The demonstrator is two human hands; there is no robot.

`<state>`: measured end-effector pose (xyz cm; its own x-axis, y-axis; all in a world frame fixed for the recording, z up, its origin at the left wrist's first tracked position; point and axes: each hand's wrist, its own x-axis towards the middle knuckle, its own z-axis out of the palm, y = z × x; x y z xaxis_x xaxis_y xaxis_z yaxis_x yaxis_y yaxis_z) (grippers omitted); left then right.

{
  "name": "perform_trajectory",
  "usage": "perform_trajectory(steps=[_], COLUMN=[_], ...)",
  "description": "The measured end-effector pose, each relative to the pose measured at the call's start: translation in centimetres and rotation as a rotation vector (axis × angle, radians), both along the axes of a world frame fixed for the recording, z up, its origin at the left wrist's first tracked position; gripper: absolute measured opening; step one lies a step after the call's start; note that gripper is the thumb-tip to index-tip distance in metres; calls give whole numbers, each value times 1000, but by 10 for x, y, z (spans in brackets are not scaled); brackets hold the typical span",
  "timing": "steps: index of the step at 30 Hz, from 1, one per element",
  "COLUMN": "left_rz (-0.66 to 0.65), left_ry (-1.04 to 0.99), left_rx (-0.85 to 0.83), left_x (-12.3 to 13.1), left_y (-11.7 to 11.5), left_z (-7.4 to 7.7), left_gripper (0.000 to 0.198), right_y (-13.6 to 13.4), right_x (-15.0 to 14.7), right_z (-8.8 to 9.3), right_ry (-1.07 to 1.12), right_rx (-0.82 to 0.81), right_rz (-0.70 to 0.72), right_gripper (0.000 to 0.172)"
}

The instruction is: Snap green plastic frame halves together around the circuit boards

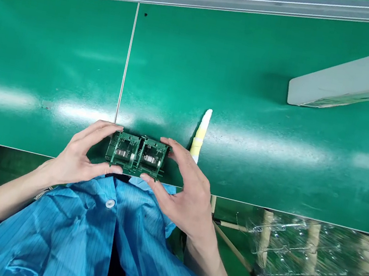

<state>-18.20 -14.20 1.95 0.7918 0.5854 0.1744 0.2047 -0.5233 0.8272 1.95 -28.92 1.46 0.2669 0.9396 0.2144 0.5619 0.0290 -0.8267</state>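
A stack of green circuit boards (126,151) is held over the front edge of the green table, close to my body. It shows two rectangular halves side by side, each with a cut-out window and small metal parts. My left hand (84,156) grips the left end, fingers on the far side and thumb on the near side. From the right, my right hand (187,181) holds the other end in the same way. Just beyond the right hand lies a slim tapered object with a white tip and yellow wrapping (199,136); its near end is hidden.
A white plastic container (355,78) with a shiny metal top stands at the right. A metal rail (208,0) runs along the table's back, and a thin seam (127,61) crosses the tabletop. Clear plastic trays (326,267) sit on a tube rack below right.
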Motion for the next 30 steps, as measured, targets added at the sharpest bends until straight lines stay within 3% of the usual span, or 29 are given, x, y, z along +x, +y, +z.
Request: perform_trajectory(steps=[9, 15, 17, 19, 23, 25, 27, 30], left_rz=[6, -4, -26, -58, -84, -149, -278, -466], left_ry=[48, 44, 41, -2, -247, -355, -327, -154], left_rx=[-196, -162, -92, 79, 775, 1009, 991, 773], left_x=[-6, -4, -2, 0, 3, 6, 12, 25], left_y=[-9, -12, -12, -6, 27, 49, 68, 83], left_z=[15, 17, 17, 14, 8, 10, 18, 42], left_gripper=[60, 59, 61, 64, 46, 35, 30, 34], right_y=[-9, -15, -14, -10, 1, 6, 8, 11], right_x=[0, -1, -1, 1, 23, 41, 60, 79], right_z=[20, 24, 23, 20, 8, 7, 11, 28], right_ry=[13, -28, -54, -105, -459, -610, -610, -505], right_rx=[-20, -65, -59, 7, 367, 544, 533, 143], right_rz=[-4, -2, 13, 46, 56, 83, 189, 340], right_gripper=[54, 57, 59, 57, 44, 32, 22, 10])
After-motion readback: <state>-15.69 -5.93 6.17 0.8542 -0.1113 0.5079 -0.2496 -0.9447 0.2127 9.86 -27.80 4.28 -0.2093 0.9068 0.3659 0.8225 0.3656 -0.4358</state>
